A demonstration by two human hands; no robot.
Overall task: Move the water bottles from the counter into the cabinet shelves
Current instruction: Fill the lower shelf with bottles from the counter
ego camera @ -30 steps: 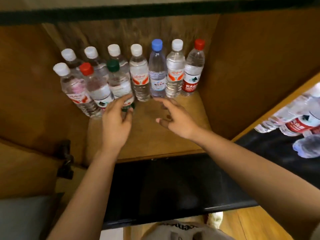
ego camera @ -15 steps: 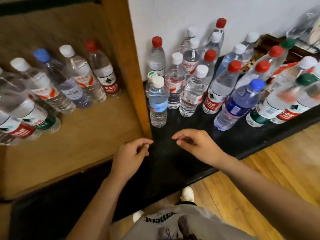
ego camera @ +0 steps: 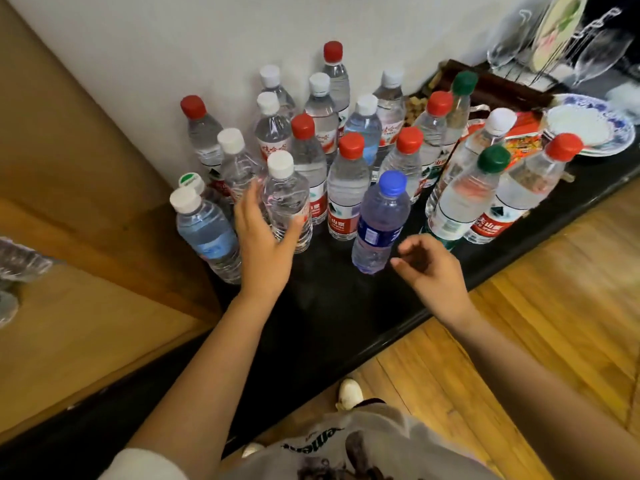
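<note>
Black and glossy, the surface carries a dense crowd of water bottles standing upright against the white wall, with red, white, green and blue caps among them. The left hand reaches in among the bottles nearest the front edge, its fingers spread and nearly straight along the left side of a white-capped clear bottle, the thumb out along that bottle's lower right side; the hand cups the bottle without a closed hold. Just left of that hand, near the surface's left end, stands a white-capped bottle with a pale blue label, and behind it another with a green mark on its cap. The right hand hangs above the front edge, fingers loosely curled and holding nothing, just beside a blue-capped bottle with a dark blue label, apparently not touching it. Toward the right end stand a green-capped bottle and a red-capped bottle. Behind them lie a blue-and-white plate and a dark wooden tray. Left of the surface, the wooden cabinet shows a shelf, with blurred bottles at the far left edge. Below the front edge is a wood plank floor.
</note>
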